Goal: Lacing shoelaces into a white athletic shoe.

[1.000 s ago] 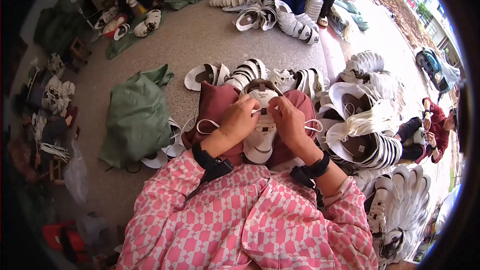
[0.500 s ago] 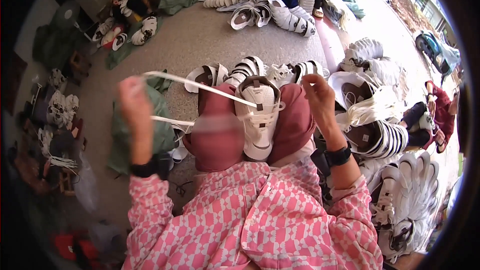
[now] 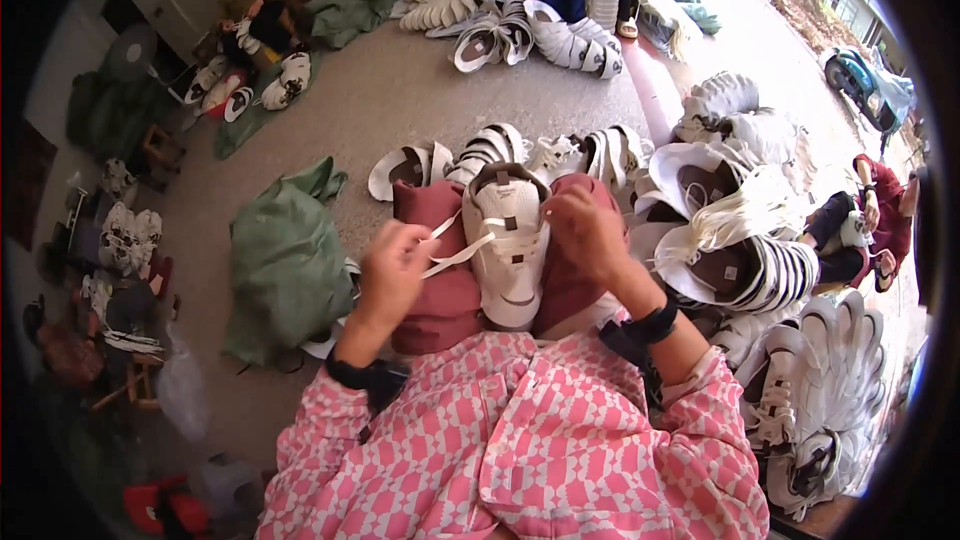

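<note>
Coming back inward from the far left, the left hand (image 3: pixel 393 265) is nearing the white shoe (image 3: pixel 512 265).
Seen from the head, it is pinching a white lace (image 3: pixel 462 254) running to the shoe; the right hand (image 3: pixel 590 235) is hovering by the shoe's right edge, fingertips bunched, any grip impossible to tell. Maroon-trousered knees (image 3: pixel 437 312) are flanking the shoe, its toe facing the wearer.
</note>
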`<state>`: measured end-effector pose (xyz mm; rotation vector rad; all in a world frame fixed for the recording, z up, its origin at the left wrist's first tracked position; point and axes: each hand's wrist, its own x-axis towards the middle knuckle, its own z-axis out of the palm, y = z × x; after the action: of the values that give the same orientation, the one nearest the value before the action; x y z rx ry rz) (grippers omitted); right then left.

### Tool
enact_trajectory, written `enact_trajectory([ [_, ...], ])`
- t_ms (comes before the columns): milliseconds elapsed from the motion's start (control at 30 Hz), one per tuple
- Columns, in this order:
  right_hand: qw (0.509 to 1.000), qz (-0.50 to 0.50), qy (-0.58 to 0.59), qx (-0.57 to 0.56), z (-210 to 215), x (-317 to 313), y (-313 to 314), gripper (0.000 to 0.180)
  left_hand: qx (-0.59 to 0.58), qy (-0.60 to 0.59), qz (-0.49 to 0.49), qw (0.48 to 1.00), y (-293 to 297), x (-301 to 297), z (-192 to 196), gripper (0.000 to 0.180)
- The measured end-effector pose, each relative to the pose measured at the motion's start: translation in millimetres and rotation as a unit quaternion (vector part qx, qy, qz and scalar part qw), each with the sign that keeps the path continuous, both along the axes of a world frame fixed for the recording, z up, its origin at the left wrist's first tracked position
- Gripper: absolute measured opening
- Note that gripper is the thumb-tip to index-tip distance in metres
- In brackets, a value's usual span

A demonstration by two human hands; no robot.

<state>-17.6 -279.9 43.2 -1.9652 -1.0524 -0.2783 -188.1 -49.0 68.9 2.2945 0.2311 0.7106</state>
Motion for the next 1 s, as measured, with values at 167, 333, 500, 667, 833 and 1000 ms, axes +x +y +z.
enact_trajectory([
  [167, 0.992, 0.048, -0.081, -0.085, -2, -7, 18, 0.005, 0.113, -0.041, -0.098, 0.988, -42, 58, -3, 0.022],
  [333, 0.981, 0.073, -0.132, -0.121, 4, -10, 24, 0.004, 0.164, 0.103, -0.082, 0.978, -40, 71, -2, 0.023],
  [500, 0.964, 0.073, -0.173, -0.187, 7, -11, 25, 0.008, 0.173, 0.135, -0.101, 0.97, -29, 79, 0, 0.019],
  [667, 0.952, 0.068, -0.193, -0.227, 2, -6, 27, 0.011, 0.24, 0.169, -0.093, 0.952, -29, 86, -1, 0.016],
  [833, 0.944, 0.085, -0.216, -0.234, -1, -3, 32, 0.012, 0.291, 0.147, -0.092, 0.941, -30, 89, -11, 0.013],
  [1000, 0.95, 0.083, -0.234, -0.19, -14, -5, 30, 0.017, 0.442, 0.052, -0.158, 0.881, -31, 87, -9, 0.01],
])
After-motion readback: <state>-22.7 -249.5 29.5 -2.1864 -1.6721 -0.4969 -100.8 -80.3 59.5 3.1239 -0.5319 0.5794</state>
